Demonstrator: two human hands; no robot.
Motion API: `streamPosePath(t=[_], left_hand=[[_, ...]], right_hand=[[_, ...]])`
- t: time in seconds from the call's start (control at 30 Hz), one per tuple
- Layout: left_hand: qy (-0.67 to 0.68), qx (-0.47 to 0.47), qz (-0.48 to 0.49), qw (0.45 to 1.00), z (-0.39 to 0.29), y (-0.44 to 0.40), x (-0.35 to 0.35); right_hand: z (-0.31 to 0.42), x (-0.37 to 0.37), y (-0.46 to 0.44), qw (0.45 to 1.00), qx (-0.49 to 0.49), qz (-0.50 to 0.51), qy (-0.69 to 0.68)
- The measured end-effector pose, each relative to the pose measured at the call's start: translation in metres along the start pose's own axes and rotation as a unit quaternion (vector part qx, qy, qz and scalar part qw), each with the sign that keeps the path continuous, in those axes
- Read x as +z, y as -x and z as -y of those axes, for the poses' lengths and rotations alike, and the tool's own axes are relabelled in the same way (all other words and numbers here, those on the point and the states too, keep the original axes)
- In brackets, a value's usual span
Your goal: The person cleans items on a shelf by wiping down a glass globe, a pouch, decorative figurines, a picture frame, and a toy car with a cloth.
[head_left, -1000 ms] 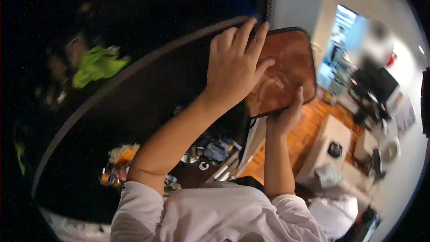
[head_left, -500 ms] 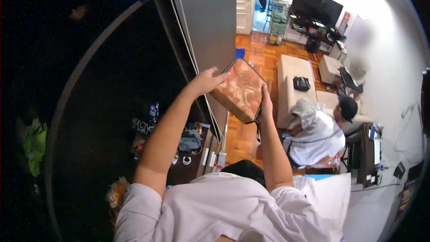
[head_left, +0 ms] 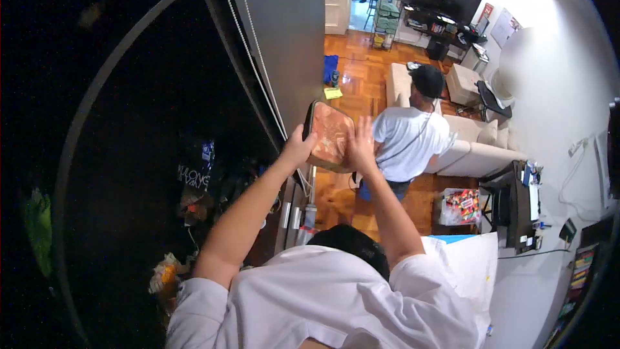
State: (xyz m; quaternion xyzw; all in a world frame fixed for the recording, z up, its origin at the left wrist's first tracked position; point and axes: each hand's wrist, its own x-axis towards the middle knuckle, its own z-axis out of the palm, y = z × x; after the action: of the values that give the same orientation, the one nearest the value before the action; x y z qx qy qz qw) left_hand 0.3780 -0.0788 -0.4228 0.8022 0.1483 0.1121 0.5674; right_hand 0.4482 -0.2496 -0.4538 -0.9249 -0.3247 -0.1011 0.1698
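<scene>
Between my two hands is a boxy zippered case (head_left: 330, 134) with a marbled orange-and-cream face and a dark edge. My left hand (head_left: 299, 147) is closed on its left side, the thumb near the front face. At the opposite side, my right hand (head_left: 360, 147) presses against the case, some fingers stretched upward along its edge. The case is held up in the air, slightly tilted, near the grey panel (head_left: 294, 32). Its back and underside are hidden.
A person in a white shirt and black cap (head_left: 413, 132) stands just beyond my right hand. A clear bin of colourful pieces (head_left: 460, 207) sits on the wooden floor (head_left: 355, 48). Beaded blind cords (head_left: 248, 32) hang at left; a beige sofa (head_left: 452, 154) stands behind the person.
The case has come lower and slightly left, and its face has turned. The other person, bent by the sofa before, now stands upright closer to my right hand, uncovering the bin.
</scene>
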Motion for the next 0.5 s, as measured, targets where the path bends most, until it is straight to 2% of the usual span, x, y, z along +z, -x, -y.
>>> streamPosePath(t=[0.03,0.07,0.1,0.13,0.17,0.2,0.23,0.27,0.3,0.33,0.37,0.4,0.43,0.47,0.5], left_hand=[[-0.001,0.005,-0.014,1.0,-0.013,0.004,0.0],[-0.001,-0.018,0.049,0.999,-0.025,0.009,-0.004],[-0.006,-0.002,0.046,0.999,-0.031,0.014,-0.003],[-0.012,0.019,0.045,0.999,-0.034,0.016,-0.004],[-0.015,0.042,0.043,0.998,-0.035,0.016,-0.004],[0.034,0.031,0.037,0.998,-0.026,0.014,-0.005],[0.05,0.008,0.053,0.997,-0.04,0.019,-0.01],[0.119,-0.019,0.104,0.987,-0.032,0.014,-0.013],[0.188,-0.049,0.154,0.969,-0.023,0.009,-0.016],[0.2,-0.095,0.187,0.957,-0.02,0.006,-0.015],[0.156,-0.074,0.149,0.974,-0.019,0.006,-0.01],[0.111,-0.05,0.107,0.987,-0.019,0.006,-0.005],[0.067,-0.025,0.062,0.996,-0.035,0.008,-0.001],[0.069,-0.127,0.113,0.983,-0.052,0.015,-0.002],[0.122,-0.138,0.123,0.975,-0.053,0.016,0.003]], right_hand=[[0.01,0.006,-0.007,0.926,-0.023,-0.17,-0.336],[0.018,0.01,-0.006,0.95,-0.074,-0.128,-0.275],[0.02,0.008,-0.001,0.966,-0.121,-0.086,-0.212],[0.016,-0.004,0.012,0.996,-0.059,-0.051,-0.053],[-0.013,0.033,0.012,0.996,0.049,-0.063,-0.047],[-0.042,0.06,0.012,0.916,0.141,-0.049,-0.372],[-0.045,0.051,0.008,0.725,0.21,-0.034,-0.655],[-0.042,0.044,0.018,0.574,0.256,0.039,-0.777],[-0.012,-0.01,0.024,0.402,0.327,0.095,-0.85],[-0.011,-0.005,0.023,0.402,0.329,0.071,-0.851],[-0.014,0.004,0.022,0.402,0.329,0.048,-0.853],[-0.022,0.015,0.016,0.482,0.284,0.02,-0.829],[-0.012,-0.008,0.012,0.599,0.287,-0.027,-0.747],[-0.01,-0.001,0.009,0.731,0.233,-0.117,-0.631],[-0.002,0.008,0.008,0.83,0.169,-0.204,-0.49]])
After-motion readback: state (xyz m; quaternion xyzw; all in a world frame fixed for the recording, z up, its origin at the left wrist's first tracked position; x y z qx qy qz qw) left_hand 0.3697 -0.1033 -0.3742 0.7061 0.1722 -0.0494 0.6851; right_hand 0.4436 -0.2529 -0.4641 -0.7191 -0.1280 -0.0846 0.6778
